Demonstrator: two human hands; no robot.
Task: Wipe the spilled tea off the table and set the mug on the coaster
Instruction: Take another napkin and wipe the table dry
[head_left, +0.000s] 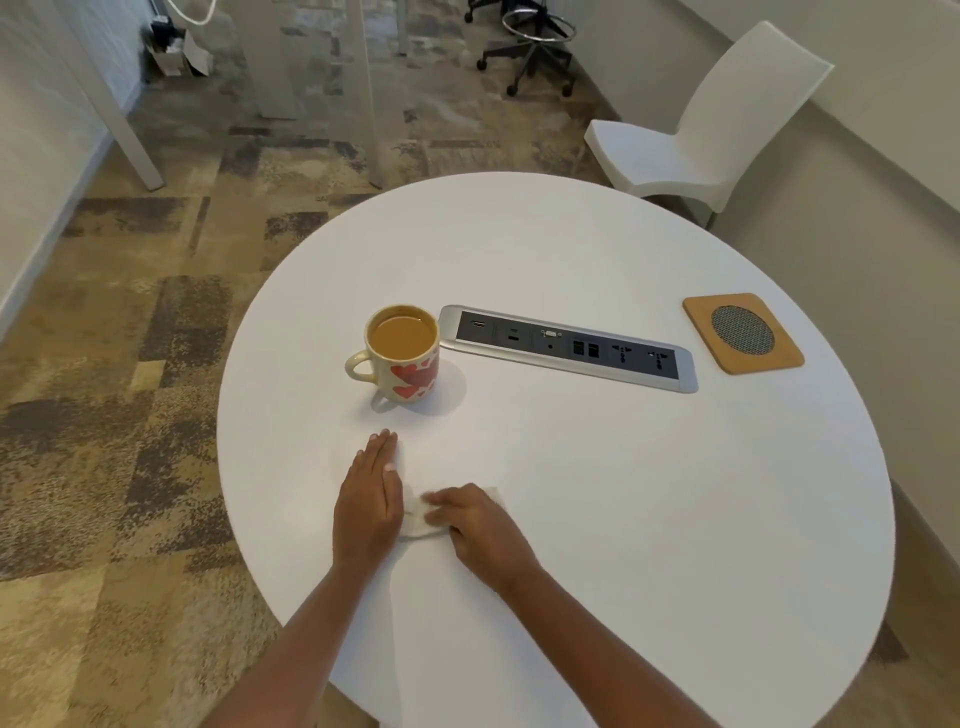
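A cream mug (404, 353) with red hearts, full of milky tea, stands on the round white table (597, 467), left of centre. A square wooden coaster (743, 332) with a round mesh inset lies at the table's right side, far from the mug. My right hand (475, 522) presses a crumpled white tissue (418, 525) against the tabletop below the mug. My left hand (371, 499) lies flat on the table just left of the tissue, fingers together and pointing at the mug. No spilled tea shows on the white surface.
A grey power and data socket strip (569, 347) is set into the table between mug and coaster. A white chair (711, 124) stands beyond the table at the right. An office stool base (530, 47) is further back on the patterned carpet.
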